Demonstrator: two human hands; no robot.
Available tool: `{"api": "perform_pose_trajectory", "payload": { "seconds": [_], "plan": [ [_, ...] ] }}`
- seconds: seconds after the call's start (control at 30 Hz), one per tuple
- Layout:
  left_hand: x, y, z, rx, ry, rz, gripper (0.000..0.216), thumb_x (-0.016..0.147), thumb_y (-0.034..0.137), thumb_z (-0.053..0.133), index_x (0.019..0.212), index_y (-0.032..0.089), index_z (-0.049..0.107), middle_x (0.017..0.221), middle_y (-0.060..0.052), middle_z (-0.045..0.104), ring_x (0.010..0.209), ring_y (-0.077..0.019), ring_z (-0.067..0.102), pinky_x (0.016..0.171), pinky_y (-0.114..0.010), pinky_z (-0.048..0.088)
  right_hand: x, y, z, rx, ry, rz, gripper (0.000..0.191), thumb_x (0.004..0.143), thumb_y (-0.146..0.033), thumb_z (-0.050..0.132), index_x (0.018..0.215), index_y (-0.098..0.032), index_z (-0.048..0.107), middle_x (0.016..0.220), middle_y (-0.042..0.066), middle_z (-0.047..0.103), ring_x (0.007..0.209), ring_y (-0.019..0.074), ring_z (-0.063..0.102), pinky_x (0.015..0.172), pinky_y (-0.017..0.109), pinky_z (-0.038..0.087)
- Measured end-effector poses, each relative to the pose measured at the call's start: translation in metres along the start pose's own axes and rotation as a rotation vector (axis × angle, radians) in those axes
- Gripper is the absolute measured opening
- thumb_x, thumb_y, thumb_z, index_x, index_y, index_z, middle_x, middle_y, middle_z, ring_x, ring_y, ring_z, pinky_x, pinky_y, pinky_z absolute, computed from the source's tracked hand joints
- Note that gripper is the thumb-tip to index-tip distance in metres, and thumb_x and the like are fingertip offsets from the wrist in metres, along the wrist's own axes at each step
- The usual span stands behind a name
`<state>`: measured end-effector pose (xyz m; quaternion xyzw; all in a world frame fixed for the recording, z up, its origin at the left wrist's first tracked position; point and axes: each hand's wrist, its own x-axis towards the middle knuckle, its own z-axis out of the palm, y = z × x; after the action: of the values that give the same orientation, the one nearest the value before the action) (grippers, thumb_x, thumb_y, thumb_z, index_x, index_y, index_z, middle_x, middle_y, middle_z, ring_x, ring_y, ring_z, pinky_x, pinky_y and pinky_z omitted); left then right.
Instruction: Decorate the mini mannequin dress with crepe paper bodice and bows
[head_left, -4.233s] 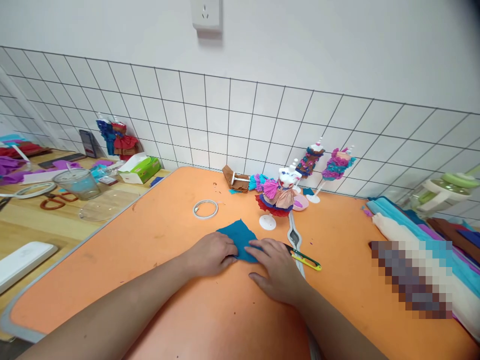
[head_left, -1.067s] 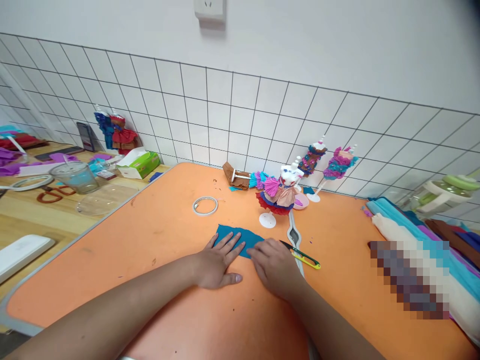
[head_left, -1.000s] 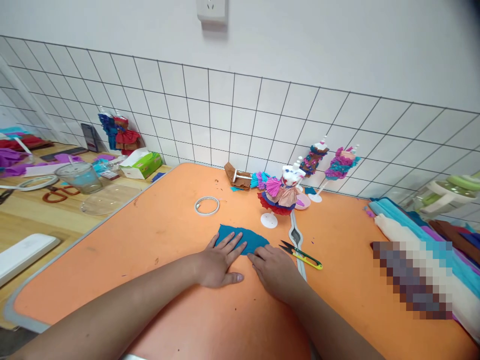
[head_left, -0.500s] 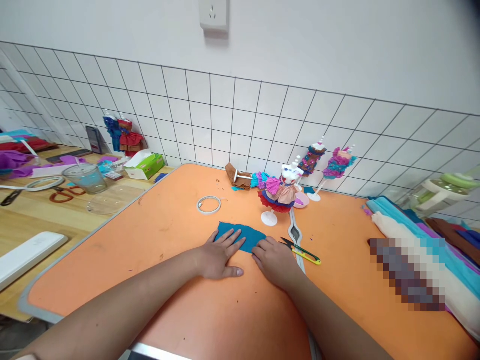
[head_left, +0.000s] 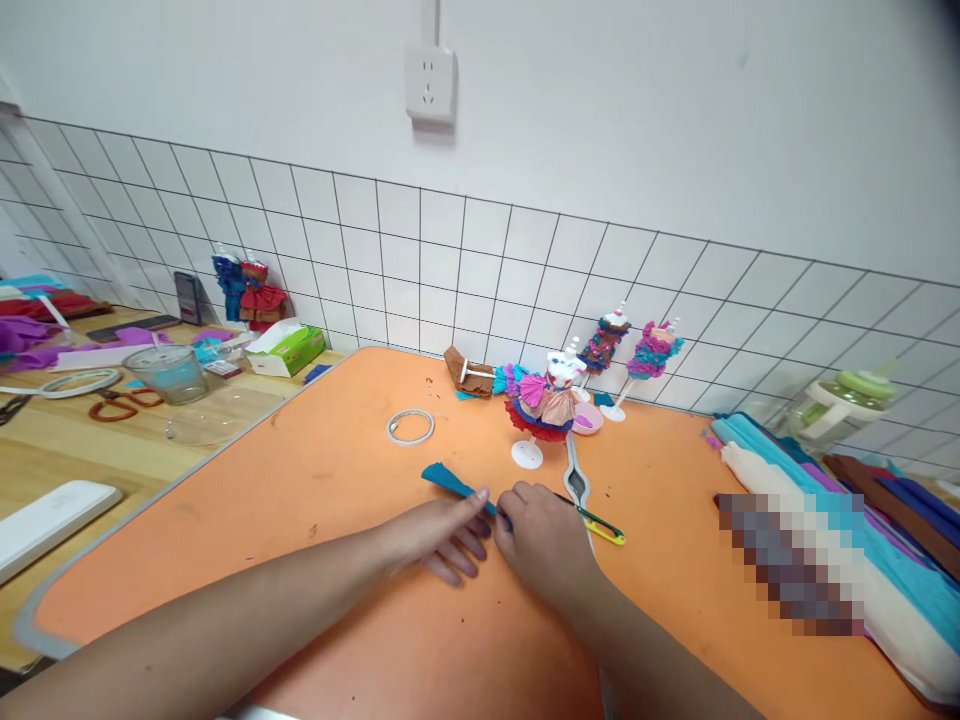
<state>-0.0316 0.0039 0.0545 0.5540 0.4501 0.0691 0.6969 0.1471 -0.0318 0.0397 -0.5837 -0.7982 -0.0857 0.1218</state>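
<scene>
A piece of teal-blue crepe paper (head_left: 444, 478) is gathered into a narrow strip, its left end flaring out over the orange table (head_left: 337, 470). My right hand (head_left: 544, 535) is closed around the strip's right end, which its fingers partly hide. Beside it, my left hand (head_left: 439, 535) is turned on edge, thumb near the middle of the strip and the other fingers apart below. Yellow-handled thread snips (head_left: 606, 532) lie just right of my right hand. Behind the hands stands a small white dress form (head_left: 564, 368) in a ruffled paper skirt.
A white ring-shaped coil (head_left: 410, 427) lies on the table at left. Two more dressed forms, one of them pink and teal (head_left: 654, 352), stand near the gridded wall. Folded crepe paper (head_left: 795, 520) and a clear jug (head_left: 844, 405) are at right. A green tissue pack (head_left: 289, 347) sits at left.
The blue paper lay flat under both hands and is now gathered into a narrow strip. My left hand has lifted and turned on edge; my right fingers have closed on the paper. The view has tilted up.
</scene>
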Motion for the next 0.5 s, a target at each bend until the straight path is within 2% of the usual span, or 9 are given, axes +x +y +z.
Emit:
{"api": "perform_pose_trajectory", "payload": {
  "seconds": [0.1,0.2,0.23,0.3,0.37,0.43,0.5],
  "plan": [
    [0.015,-0.013,-0.003,-0.125,0.085,0.031,0.074,0.074,0.079,0.042,0.1,0.014,0.065,0.11,-0.014,0.068,0.085,-0.0209,0.067,0.075,-0.03,0.052,-0.004,-0.013,-0.002,-0.038,-0.02,-0.15,0.011,0.084,-0.017,0.052,0.081,-0.02,0.061,0.078,0.006,0.061,0.074,0.0216,0.054,0.058,0.031,0.032],
    [0.013,-0.016,-0.007,-0.03,0.173,0.038,0.054,0.081,0.063,0.044,0.09,0.014,0.065,0.096,-0.01,0.07,0.082,-0.0204,0.067,0.073,-0.029,0.051,-0.009,-0.019,-0.01,0.083,-0.023,-0.205,0.012,0.087,-0.023,0.051,0.086,-0.021,0.063,0.081,0.006,0.063,0.078,0.0226,0.054,0.063,0.032,0.037],
    [0.008,-0.015,-0.008,0.062,0.175,0.056,0.048,0.081,0.057,0.044,0.085,0.014,0.064,0.088,-0.008,0.07,0.079,-0.0205,0.066,0.071,-0.029,0.05,-0.01,-0.019,-0.017,0.163,-0.01,-0.2,0.015,0.088,-0.026,0.051,0.093,-0.021,0.064,0.087,0.006,0.064,0.083,0.0231,0.055,0.068,0.033,0.04],
    [-0.009,-0.007,-0.006,0.347,0.096,0.107,0.038,0.081,0.048,0.045,0.07,0.016,0.062,0.07,-0.005,0.066,0.069,-0.0198,0.063,0.065,-0.029,0.048,-0.012,-0.017,-0.033,0.347,0.007,-0.218,0.028,0.089,-0.033,0.051,0.114,-0.023,0.06,0.111,0.007,0.064,0.101,0.0244,0.054,0.085,0.037,0.041],
    [-0.031,0.006,0.0,0.721,-0.029,0.182,0.037,0.081,0.04,0.046,0.054,0.018,0.055,0.055,-0.003,0.058,0.055,-0.0176,0.054,0.057,-0.028,0.043,-0.013,-0.013,-0.05,0.514,-0.062,-0.346,0.05,0.087,-0.038,0.056,0.135,-0.026,0.046,0.136,0.006,0.053,0.125,0.0253,0.042,0.104,0.04,0.031],
    [-0.05,0.021,0.007,0.992,-0.087,0.231,0.038,0.079,0.035,0.047,0.044,0.019,0.047,0.044,-0.002,0.049,0.045,-0.0155,0.042,0.048,-0.029,0.034,-0.012,-0.009,-0.061,0.643,-0.162,-0.416,0.056,0.084,-0.04,0.063,0.136,-0.03,0.046,0.133,0.003,0.056,0.127,0.0229,0.043,0.113,0.042,0.018],
    [-0.062,0.034,0.014,1.088,-0.12,0.27,0.034,0.076,0.028,0.047,0.043,0.02,0.046,0.041,-0.002,0.046,0.041,-0.0145,0.034,0.044,-0.029,0.027,-0.011,-0.007,-0.065,0.723,-0.211,-0.37,0.043,0.08,-0.037,0.069,0.122,-0.033,0.058,0.107,-0.002,0.069,0.109,0.0187,0.057,0.115,0.044,0.01]
  ]
}}
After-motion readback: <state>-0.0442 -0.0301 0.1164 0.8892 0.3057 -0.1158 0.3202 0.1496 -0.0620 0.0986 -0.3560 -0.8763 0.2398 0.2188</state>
